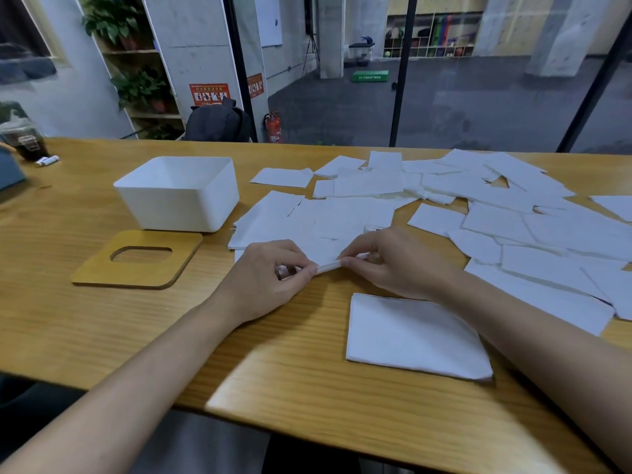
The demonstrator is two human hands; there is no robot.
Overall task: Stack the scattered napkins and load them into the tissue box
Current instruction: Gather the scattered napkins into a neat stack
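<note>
Several white napkins (444, 196) lie scattered over the right half of the wooden table (85, 330). My left hand (270, 278) and my right hand (393, 261) both pinch the near edge of a small stack of napkins (328, 266) at the table's middle. One napkin (410, 336) lies apart, flat, near the front edge under my right forearm. The white tissue box (178, 193) stands open and empty at the left. Its wooden lid (140, 260) with an oval slot lies flat in front of it.
A dark drink cup (25, 142) and a small white object (48, 161) sit at the far left corner. A grey object (10, 172) pokes in at the left edge. A glass wall runs behind the table.
</note>
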